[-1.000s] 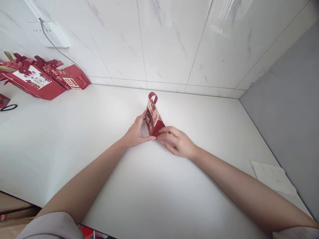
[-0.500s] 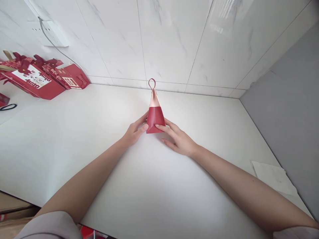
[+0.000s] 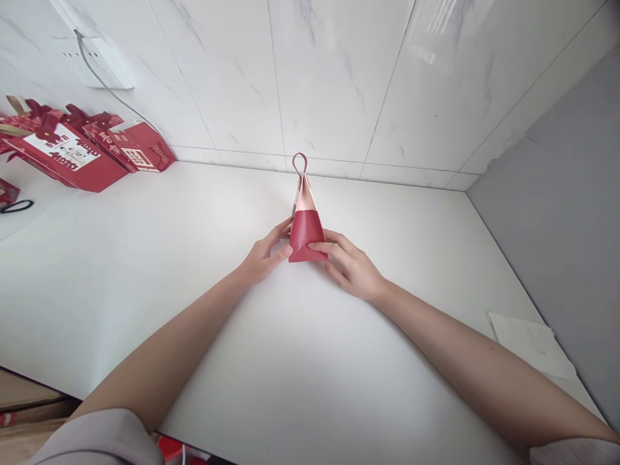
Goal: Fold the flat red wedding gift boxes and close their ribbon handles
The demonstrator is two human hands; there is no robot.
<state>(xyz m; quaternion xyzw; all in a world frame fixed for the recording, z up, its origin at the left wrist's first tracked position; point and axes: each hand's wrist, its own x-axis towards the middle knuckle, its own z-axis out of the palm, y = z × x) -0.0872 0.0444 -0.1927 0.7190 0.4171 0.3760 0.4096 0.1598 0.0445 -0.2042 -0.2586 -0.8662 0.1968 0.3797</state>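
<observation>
A small red box (image 3: pixel 307 230) with a pale pink upper part and a red loop on top stands upright on the white table (image 3: pixel 290 361). It tapers to a point, one narrow side facing me. My left hand (image 3: pixel 265 257) is round its left side, the thumb at the lower left edge and the other fingers partly hidden behind it. My right hand (image 3: pixel 356 268) holds the right side, one finger lying on the lower front face and the thumb near the bottom corner.
Several red boxes (image 3: pixel 104 175) with bows stand at the back left, near a black loop (image 3: pixel 17 206). A cable (image 3: pixel 104 84) hangs from a wall socket (image 3: pixel 109 64). White paper (image 3: pixel 533 342) lies at the right. The tiled wall (image 3: pixel 329 90) borders the table.
The box has shifted slightly right and turned a little, showing more of its left side. My right thumb has moved up to the box's bottom corner.
</observation>
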